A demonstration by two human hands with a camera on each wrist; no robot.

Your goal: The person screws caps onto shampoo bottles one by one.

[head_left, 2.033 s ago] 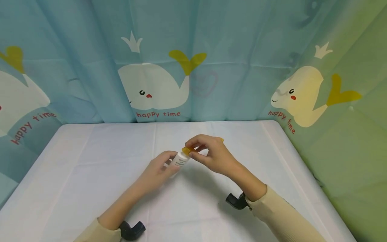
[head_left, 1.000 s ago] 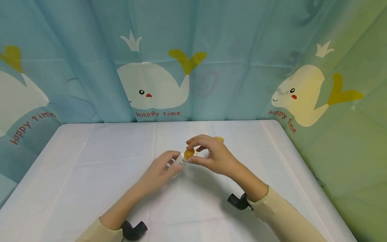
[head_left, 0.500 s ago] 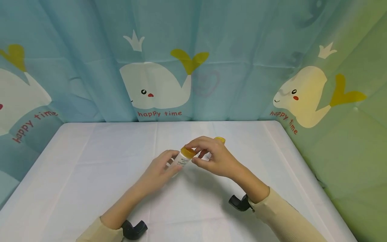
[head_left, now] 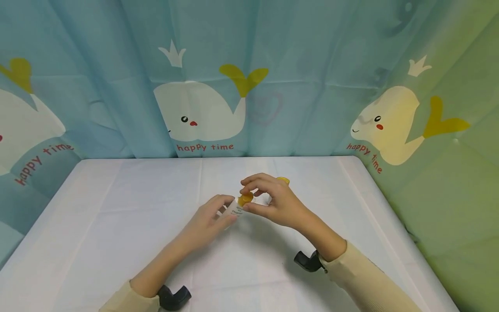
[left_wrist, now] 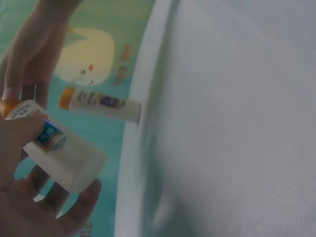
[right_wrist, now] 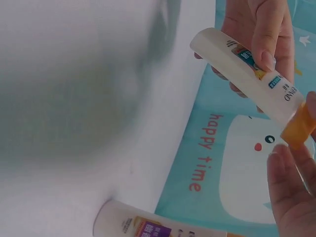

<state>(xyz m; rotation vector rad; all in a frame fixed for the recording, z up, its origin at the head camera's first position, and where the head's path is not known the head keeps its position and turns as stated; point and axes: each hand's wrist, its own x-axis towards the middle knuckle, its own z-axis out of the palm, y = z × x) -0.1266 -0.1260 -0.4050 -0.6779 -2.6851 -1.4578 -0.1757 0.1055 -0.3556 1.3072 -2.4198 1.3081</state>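
Note:
My left hand (head_left: 208, 219) grips a white bottle (right_wrist: 232, 64) with a printed label, thumb over its front and fingers behind it. The bottle is held tilted above the table, its orange cap (right_wrist: 297, 126) towards my right hand (head_left: 274, 199). Thumb and fingertips of that hand pinch the cap, which sits at the bottle's neck in the right wrist view. In the head view the fingers hide part of the cap. A second white bottle (left_wrist: 103, 104) with a purple label stands on the table behind my right hand, which mostly covers it in the head view.
A white cloth covers the table (head_left: 128, 216). Behind it hangs a blue-green curtain (head_left: 304, 108) printed with white whales, which continues along the right side. A dark camera mount sits on each wrist.
Half a second ago my right thumb was off the cap; now it presses against it. The cap shows a different side, while my left hand keeps the bottle in nearly the same place.

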